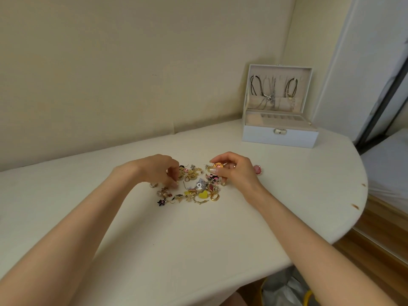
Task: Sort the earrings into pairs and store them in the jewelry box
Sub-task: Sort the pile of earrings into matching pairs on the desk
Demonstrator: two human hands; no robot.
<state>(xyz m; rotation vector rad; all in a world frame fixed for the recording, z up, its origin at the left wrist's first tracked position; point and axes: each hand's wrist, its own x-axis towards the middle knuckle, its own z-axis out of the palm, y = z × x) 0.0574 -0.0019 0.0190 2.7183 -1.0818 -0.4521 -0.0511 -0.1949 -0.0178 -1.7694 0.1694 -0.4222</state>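
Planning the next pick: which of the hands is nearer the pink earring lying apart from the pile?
Right. The right hand sits close beside the pink earring, just left of it; the left hand is across the pile.

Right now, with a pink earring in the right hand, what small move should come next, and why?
Probably set the pink earring pinched in the right hand down beside the second pink earring, which lies alone on the table just right of that hand. Both look pink and rounded, so they may be a pair. The box stands open at the back.
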